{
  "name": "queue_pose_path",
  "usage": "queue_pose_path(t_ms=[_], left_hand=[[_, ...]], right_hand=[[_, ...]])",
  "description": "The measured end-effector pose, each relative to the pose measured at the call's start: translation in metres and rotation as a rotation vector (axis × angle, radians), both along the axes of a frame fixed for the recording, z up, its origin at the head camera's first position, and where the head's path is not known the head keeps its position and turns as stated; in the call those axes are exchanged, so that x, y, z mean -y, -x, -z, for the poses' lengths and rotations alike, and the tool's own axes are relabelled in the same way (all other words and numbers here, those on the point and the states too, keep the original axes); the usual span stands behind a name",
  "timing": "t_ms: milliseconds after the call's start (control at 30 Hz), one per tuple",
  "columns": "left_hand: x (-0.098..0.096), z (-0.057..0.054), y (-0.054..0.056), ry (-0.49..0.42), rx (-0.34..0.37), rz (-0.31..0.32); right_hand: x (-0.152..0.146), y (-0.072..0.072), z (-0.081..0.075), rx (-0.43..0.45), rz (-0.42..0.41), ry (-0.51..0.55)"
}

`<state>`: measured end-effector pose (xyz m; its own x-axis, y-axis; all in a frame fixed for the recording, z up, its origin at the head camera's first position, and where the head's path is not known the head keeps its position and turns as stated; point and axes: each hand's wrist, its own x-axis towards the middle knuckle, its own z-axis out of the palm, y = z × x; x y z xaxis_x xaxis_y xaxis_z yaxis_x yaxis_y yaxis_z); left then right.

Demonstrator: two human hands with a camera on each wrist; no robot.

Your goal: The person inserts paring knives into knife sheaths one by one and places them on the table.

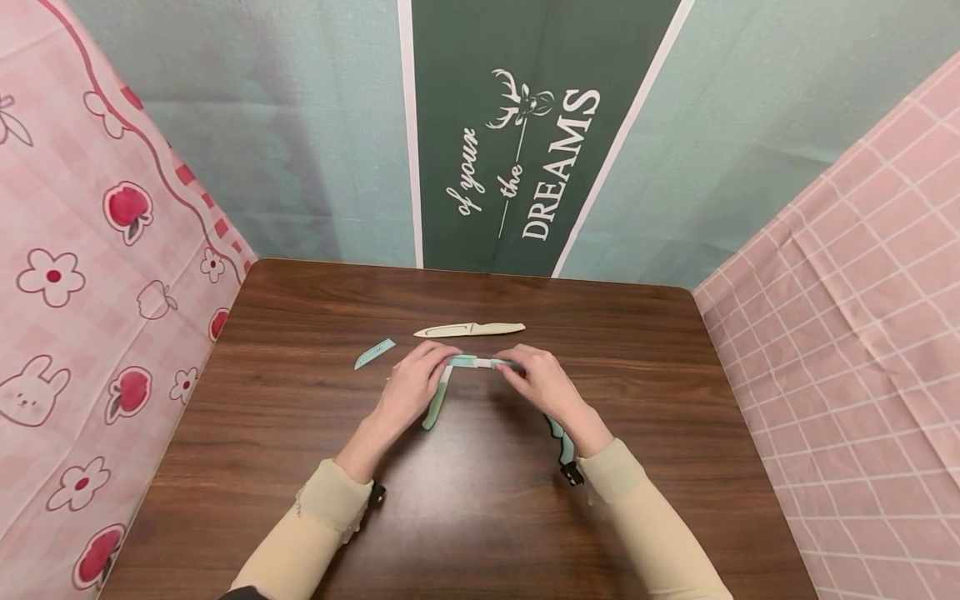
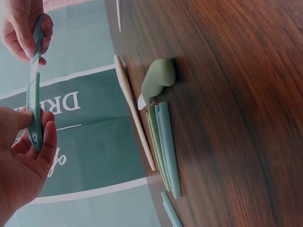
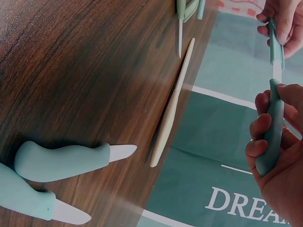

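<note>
My left hand (image 1: 411, 379) pinches a blue-green blade sheath (image 2: 34, 106) between thumb and fingers. A knife with a blue-green handle (image 3: 272, 135) is gripped in my right hand (image 1: 546, 382). Its white blade (image 3: 277, 70) runs into the sheath's mouth, with a short stretch still showing between the two hands. Both pieces are held in line above the table. Below my left hand lies a knife with a green handle (image 2: 158, 79). Beside its blade are a green sheath (image 2: 157, 144) and a blue sheath (image 2: 168, 149).
Beyond the hands a cream knife (image 1: 480, 330) lies across the brown wooden table (image 1: 645, 350). A light blue sheath (image 1: 375, 353) is left of it. Two blue-handled knives, one (image 3: 66, 161) above the other (image 3: 28, 196), lie by my right forearm. Curtains stand around the table.
</note>
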<state>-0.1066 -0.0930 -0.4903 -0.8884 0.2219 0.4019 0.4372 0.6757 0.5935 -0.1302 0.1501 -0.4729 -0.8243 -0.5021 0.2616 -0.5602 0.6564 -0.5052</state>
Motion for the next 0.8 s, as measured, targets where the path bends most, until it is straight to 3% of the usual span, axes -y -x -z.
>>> queue_pose_path(t_ms=[467, 800], left_hand=[[-0.007, 0.000, 0.000, -0.015, -0.060, 0.017], [-0.013, 0.002, 0.000, -0.022, -0.092, 0.069]], right_hand=[[0.001, 0.000, 0.001, -0.007, 0.002, 0.017], [0.005, 0.000, 0.002, -0.011, -0.006, 0.021]])
